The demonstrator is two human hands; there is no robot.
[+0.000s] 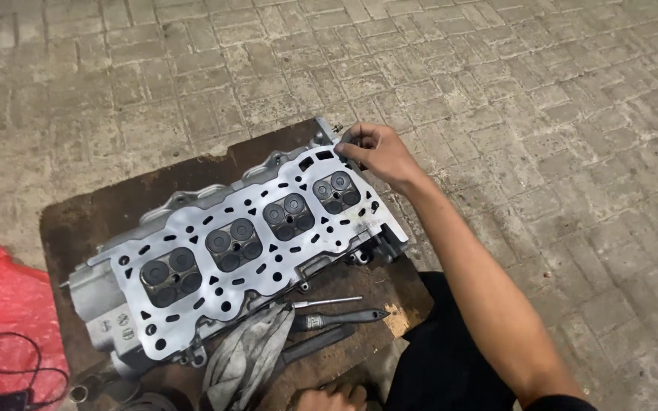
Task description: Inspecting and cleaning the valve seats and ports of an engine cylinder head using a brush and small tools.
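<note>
A grey aluminium cylinder head (249, 247) lies face up on a dark board (116, 205), showing several dark combustion chambers with valves. My right hand (375, 152) rests at its far right corner, fingers pinched on the edge of the thin gasket-like face there. My left hand (329, 397) sits low at the bottom edge, fingers curled on the board's near side; only its knuckles show, and whether it holds anything is hidden.
A grey rag (249, 354) lies against the head's near side. Beside it are a dark-handled screwdriver (340, 316) and a thin metal rod (327, 302). A red plastic sheet (5, 312) with a black cable loop (9, 361) lies left. Brick paving (535, 91) surrounds everything.
</note>
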